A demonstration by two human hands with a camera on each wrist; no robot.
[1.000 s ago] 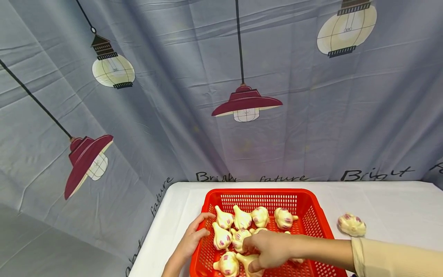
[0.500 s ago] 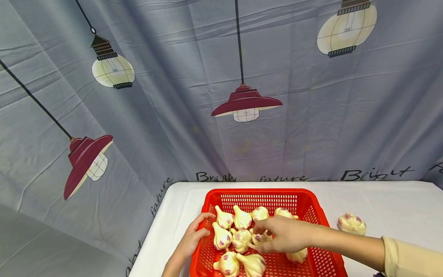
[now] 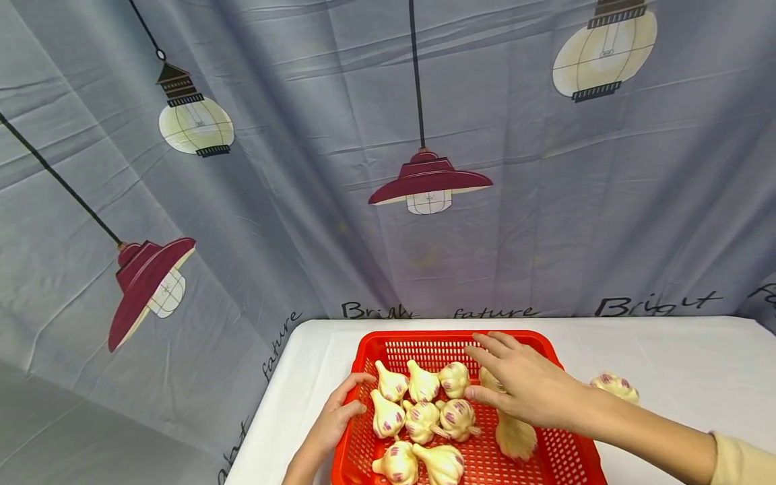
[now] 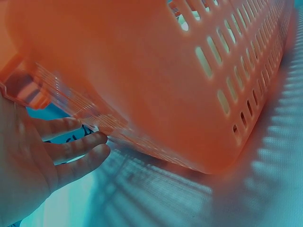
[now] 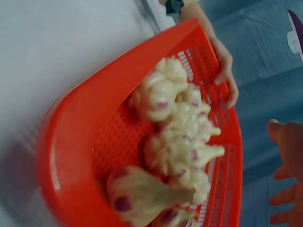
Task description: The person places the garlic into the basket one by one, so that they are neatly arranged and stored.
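Observation:
A red plastic basket (image 3: 424,335) with slotted walls holds several garlic bulbs with purple streaks. My left hand (image 3: 330,419) grips its left rim, thumb on the inner side; in the left wrist view, three fingers (image 4: 78,149) lie along the outside of the wall. Over the basket's right part, my right hand (image 3: 524,380) is spread and holds nothing. Beneath it, one garlic bulb (image 3: 516,438) shows in part, and another behind the fingers is mostly hidden. A garlic bulb (image 3: 457,419) with its stem toward the lower right lies just left of them.
On the white table (image 3: 685,364), a single garlic bulb (image 3: 613,385) lies right of the basket, partly behind my right forearm. A grey curtain (image 3: 515,256) printed with lamps hangs behind the table and along its left side.
My right hand has let go of a garlic bulb in the middle of the basket, then risen and moved right and back, its fingers spreading. My left hand has stayed on the rim.

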